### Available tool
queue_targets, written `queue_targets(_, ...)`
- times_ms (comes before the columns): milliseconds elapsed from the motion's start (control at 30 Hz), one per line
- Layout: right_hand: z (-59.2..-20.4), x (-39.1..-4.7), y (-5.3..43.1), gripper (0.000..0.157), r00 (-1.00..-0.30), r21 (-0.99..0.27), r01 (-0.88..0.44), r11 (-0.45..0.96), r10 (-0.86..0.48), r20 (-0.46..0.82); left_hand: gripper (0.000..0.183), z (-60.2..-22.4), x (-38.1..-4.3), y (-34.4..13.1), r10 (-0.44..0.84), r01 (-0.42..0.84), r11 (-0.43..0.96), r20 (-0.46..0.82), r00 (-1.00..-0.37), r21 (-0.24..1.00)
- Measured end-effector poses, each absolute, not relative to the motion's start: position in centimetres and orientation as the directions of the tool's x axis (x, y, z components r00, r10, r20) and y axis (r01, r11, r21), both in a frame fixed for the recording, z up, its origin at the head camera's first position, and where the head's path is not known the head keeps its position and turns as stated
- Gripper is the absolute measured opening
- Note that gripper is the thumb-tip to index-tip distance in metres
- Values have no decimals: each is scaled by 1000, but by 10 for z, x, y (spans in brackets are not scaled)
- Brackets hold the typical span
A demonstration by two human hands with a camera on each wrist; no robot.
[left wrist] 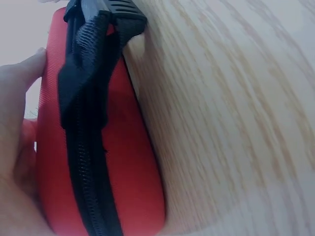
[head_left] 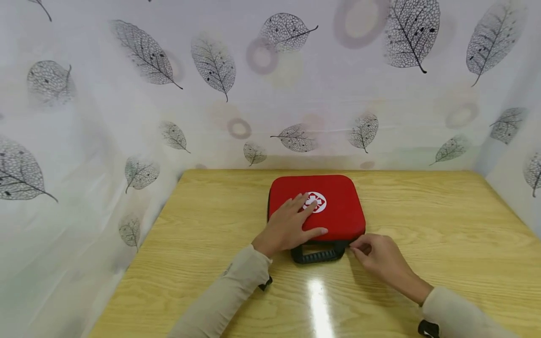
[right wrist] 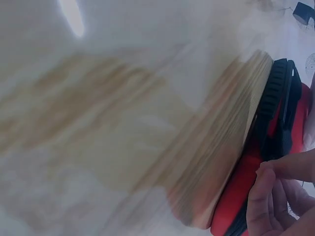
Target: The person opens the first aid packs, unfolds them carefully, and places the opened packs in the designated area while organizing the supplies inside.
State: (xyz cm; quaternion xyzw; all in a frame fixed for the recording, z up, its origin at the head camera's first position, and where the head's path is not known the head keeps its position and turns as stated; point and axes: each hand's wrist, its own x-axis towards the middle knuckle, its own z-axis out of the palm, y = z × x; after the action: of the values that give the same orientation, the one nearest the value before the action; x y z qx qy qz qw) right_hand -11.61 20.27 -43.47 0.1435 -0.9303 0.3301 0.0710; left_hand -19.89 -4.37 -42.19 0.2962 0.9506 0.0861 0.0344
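A red zippered first-aid case lies on the table, a white emblem on its lid. Its black carry handle points toward me. My left hand rests on the lid with fingers spread, part of them over the emblem. At the near right corner, beside the handle's end, my right hand pinches the zipper pull between thumb and forefinger; the fingertips mostly hide the pull. The black zipper runs along the case's side and looks closed where it shows in the left wrist view.
The wooden table extends around the case. Behind it and at both sides hangs a pale cloth printed with leaves. A light reflection shines on the tabletop in front of the handle.
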Motion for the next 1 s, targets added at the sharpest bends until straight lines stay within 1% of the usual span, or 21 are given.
queue_targets(100,-435,-118,205,11,-942,-581,-330,744,-219,255,82,-420,-199,-45,562,551,815,-10,-827,181)
queue_targets(200,-435,-120,208,14,-921,-560,-377,738,-235,311,81,-418,-198,-47,558,548,818,-11,-830,175)
queue_targets(400,-436,-126,215,17,-886,-493,-434,754,-256,388,78,-415,-193,-53,564,559,820,-4,-826,128)
queue_targets(600,-438,-139,221,12,-887,-456,-424,782,-257,384,74,-412,-185,-63,553,553,827,26,-833,106)
queue_targets(833,-440,-160,224,10,-873,-402,-433,807,-263,411,81,-409,-181,-75,563,564,823,33,-826,63)
queue_targets(1000,-439,-176,226,7,-877,-397,-431,810,-272,397,76,-407,-180,-81,569,570,815,42,-821,105)
